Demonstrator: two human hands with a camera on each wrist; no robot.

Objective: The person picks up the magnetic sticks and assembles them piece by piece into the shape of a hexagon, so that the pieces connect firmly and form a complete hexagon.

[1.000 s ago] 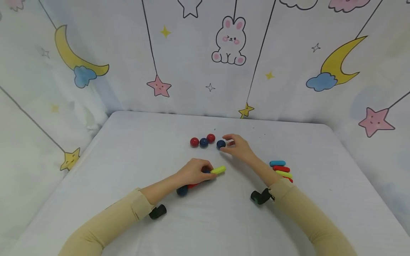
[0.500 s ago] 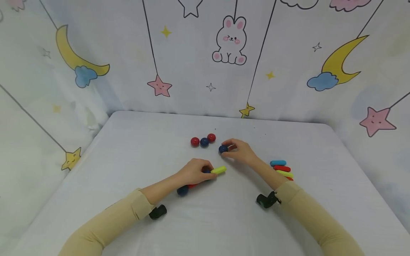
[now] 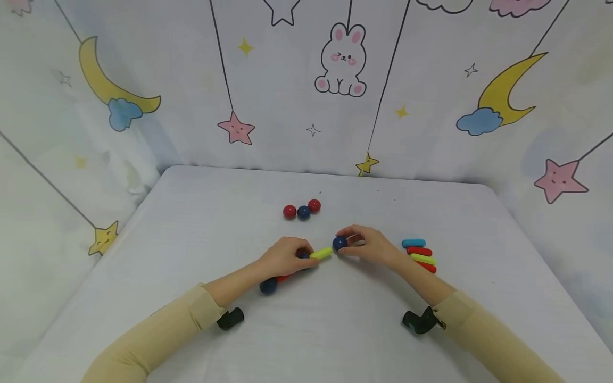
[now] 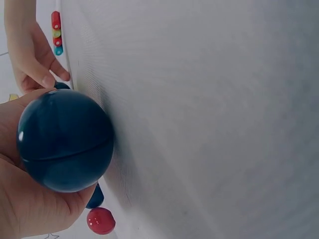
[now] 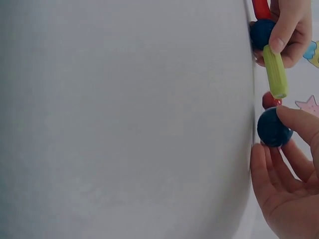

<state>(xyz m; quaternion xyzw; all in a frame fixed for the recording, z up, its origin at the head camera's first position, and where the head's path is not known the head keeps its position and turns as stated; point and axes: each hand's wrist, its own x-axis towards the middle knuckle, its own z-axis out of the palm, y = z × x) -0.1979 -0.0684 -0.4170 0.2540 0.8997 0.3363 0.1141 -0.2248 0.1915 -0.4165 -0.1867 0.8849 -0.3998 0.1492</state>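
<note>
My left hand [image 3: 287, 256] grips a row of toy pieces: a blue ball [image 3: 268, 286], a red rod [image 3: 282, 278], a second blue ball [image 5: 262, 34] and a yellow-green rod [image 3: 321, 252]. Its thumb lies where that second ball meets the yellow-green rod, and the hand hides part of the row. Between thumb and fingers, my right hand [image 3: 371, 244] pinches another blue ball [image 3: 339, 243], just off the free end of the yellow-green rod. Seen from the left wrist, the row's near blue ball [image 4: 65, 142] fills much of the hand's side.
Farther back on the white table [image 3: 215, 213] lie a red ball [image 3: 289, 211], a blue ball [image 3: 304, 213] and another red ball [image 3: 314, 205]. Right of the right hand, a blue rod [image 3: 414, 242] lies beside red and yellow-green rods [image 3: 423, 259]. A patterned curtain stands behind.
The right hand has taken hold of the blue ball and brought it toward me, away from the other balls, up to the yellow-green rod's end. The left hand stays in place.
</note>
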